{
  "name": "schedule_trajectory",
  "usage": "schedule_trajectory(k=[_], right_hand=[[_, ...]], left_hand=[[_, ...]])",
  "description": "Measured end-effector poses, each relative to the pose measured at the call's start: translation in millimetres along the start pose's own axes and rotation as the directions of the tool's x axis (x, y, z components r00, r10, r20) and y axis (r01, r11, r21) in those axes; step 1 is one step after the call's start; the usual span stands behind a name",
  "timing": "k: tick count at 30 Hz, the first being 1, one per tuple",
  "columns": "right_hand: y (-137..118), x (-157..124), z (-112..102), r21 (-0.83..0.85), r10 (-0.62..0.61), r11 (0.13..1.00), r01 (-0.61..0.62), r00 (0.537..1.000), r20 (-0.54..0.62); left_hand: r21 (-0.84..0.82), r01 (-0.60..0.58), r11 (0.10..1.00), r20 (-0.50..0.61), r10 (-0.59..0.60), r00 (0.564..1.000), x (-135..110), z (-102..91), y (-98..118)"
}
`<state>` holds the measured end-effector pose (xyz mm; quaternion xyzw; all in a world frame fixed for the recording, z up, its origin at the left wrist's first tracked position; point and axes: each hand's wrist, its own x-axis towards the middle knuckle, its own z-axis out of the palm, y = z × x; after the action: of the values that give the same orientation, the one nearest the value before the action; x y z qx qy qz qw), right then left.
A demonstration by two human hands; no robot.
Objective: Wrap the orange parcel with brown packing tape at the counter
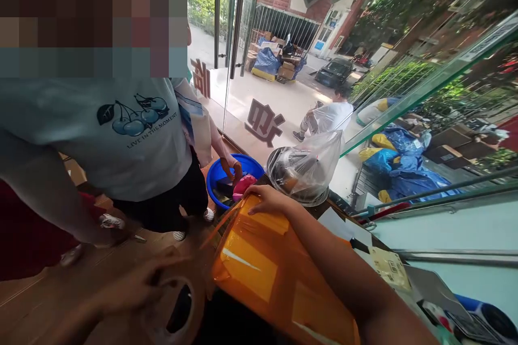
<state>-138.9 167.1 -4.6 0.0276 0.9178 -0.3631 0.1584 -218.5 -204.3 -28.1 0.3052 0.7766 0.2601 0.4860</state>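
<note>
An orange plastic-wrapped parcel (246, 267) sits tilted in front of me, its wrap shiny and creased. My right hand (265, 199) grips its far end, fingers over the edge and thumb on top. At lower left, smeared by motion, my left hand (141, 280) holds a roll of packing tape (196, 307). From there a stretched strip of tape (216, 229) runs up to the parcel's far corner. Beyond that corner stands a blue basin (212, 186) with a pink item (245, 186) in it.
A person in a white T-shirt (141, 156) stands at left, one hand (233, 170) over the basin. A clear plastic bag (324, 167) bulges behind the parcel. Papers (343, 229) and a laptop (429, 285) lie at right, by the glass doors (232, 21). Someone sits outside (329, 118).
</note>
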Motion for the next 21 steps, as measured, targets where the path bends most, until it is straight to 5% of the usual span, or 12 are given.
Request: schedule_trajectory(k=[3,7,11,15,21], right_hand=[[-3,1,-2,-0.067,0.020,0.998,-0.020,1.000,0.005],[-27,-3,5,-0.204,0.076,0.975,-0.084,0.996,-0.045],[-68,-18,42,-0.349,0.058,0.932,-0.097,0.991,-0.123],[-95,-31,84,-0.552,0.107,0.822,-0.138,0.990,-0.089],[-106,-24,101,-0.584,0.205,0.761,-0.283,0.959,-0.198]], left_hand=[[-0.026,-0.014,1.000,0.060,0.016,0.998,-3,28.6,-14],[0.024,-0.091,0.996,0.080,0.089,0.993,-5,40.1,1],[0.115,-0.270,0.956,0.086,0.261,0.961,-7,49.6,18],[0.092,-0.306,0.948,0.041,0.303,0.952,-2,70.7,15],[-0.122,-0.284,0.951,-0.095,0.274,0.957,0,90.3,-7]])
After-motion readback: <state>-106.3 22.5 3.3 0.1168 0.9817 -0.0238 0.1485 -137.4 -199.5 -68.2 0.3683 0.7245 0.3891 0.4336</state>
